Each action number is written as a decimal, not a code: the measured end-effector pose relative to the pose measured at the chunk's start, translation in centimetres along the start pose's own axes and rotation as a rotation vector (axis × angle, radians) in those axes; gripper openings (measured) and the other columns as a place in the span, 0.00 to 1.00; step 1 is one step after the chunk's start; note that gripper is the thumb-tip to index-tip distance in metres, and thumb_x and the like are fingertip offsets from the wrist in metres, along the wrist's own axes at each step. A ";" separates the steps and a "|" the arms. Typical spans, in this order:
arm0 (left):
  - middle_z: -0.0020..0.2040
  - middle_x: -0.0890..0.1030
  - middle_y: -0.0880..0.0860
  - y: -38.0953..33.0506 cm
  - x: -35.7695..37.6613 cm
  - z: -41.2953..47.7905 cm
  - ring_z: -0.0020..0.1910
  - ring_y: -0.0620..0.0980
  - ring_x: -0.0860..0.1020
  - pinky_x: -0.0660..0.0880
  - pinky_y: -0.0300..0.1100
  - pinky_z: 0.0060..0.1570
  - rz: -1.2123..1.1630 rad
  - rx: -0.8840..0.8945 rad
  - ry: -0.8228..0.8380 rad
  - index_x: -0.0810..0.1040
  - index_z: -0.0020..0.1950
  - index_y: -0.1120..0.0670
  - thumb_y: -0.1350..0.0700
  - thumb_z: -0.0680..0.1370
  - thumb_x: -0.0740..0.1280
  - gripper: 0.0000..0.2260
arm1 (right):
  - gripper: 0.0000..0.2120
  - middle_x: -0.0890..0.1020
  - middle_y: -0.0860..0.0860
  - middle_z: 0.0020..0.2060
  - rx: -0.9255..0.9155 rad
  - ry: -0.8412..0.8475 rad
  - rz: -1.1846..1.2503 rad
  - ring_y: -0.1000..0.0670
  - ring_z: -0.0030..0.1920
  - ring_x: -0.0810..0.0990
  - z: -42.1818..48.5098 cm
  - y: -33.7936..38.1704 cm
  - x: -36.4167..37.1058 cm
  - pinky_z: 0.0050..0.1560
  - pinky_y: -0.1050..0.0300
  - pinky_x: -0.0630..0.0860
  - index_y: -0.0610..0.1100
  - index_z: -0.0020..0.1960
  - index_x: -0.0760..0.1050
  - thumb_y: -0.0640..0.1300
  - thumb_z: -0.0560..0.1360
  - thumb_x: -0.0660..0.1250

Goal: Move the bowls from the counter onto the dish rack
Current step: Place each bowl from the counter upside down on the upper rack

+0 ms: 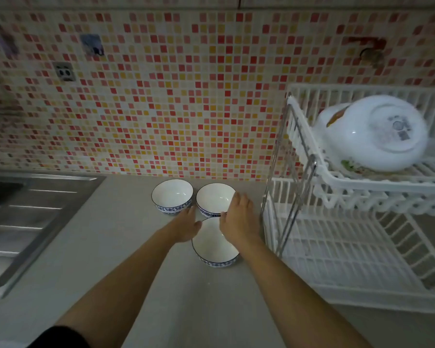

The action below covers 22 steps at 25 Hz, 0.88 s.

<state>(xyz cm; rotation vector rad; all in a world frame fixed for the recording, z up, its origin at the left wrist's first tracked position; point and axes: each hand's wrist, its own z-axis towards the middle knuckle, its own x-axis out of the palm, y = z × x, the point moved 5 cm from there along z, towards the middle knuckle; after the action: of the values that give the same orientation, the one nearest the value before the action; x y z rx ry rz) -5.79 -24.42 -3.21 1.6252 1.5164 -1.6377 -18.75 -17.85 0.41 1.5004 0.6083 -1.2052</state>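
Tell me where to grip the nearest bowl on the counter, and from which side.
Grip the nearest bowl by its rim, coming from above with the left hand and right hand on opposite sides. It stands upright with its mouth open, and the curved wall tapers to a small foot, so the rim probably gives the surest hold. The rack crowds its right side.

We see glossy glazed bowls (172, 194) on a matt grey worktop (126, 247), a brushed-metal sink (35, 209), and a white plastic dish rack (362, 259) with chrome posts.

Dim kitchen, mosaic-tiled wall (161, 96), steel sink (23, 217)
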 end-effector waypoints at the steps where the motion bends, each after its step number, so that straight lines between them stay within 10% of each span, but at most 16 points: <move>1: 0.75 0.60 0.62 1.3 1.4 0.8 0.74 0.59 0.60 0.59 0.51 0.71 -0.006 -0.051 0.035 0.55 0.74 0.63 0.53 0.81 0.55 0.25 | 0.31 0.61 0.41 0.72 0.060 0.028 -0.017 0.41 0.71 0.62 0.1 -1.3 2.1 0.69 0.51 0.64 0.37 0.75 0.53 0.48 0.78 0.60; 11: 0.63 0.72 0.66 5.7 8.0 3.8 0.60 0.66 0.74 0.77 0.58 0.55 -0.435 -0.337 0.071 0.65 0.63 0.63 0.69 0.75 0.55 0.17 | 0.19 0.73 0.39 0.66 0.444 0.308 -0.071 0.42 0.66 0.73 0.1 -6.0 12.0 0.64 0.53 0.70 0.34 0.69 0.62 0.35 0.79 0.58; 17: 0.64 0.71 0.61 4.6 0.9 0.0 0.53 0.61 0.75 0.81 0.54 0.37 -0.627 -0.216 -0.077 0.61 0.71 0.57 0.69 0.77 0.52 0.22 | 0.21 0.77 0.40 0.59 0.363 0.112 0.078 0.40 0.58 0.78 0.4 -1.7 6.9 0.55 0.50 0.76 0.37 0.69 0.62 0.36 0.77 0.57; 22: 0.60 0.74 0.58 1.3 -10.0 -4.0 0.57 0.62 0.77 0.81 0.49 0.43 -0.557 0.028 -0.359 0.61 0.72 0.55 0.66 0.78 0.54 0.22 | 0.27 0.74 0.42 0.62 0.167 -0.158 0.180 0.41 0.55 0.78 -0.3 4.9 -4.0 0.53 0.48 0.78 0.42 0.74 0.53 0.39 0.78 0.58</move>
<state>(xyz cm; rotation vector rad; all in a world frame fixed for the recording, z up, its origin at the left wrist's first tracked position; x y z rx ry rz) -0.22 -25.52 6.07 0.8807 1.8449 -2.0961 -15.83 -18.25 6.03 1.5449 0.2667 -1.2428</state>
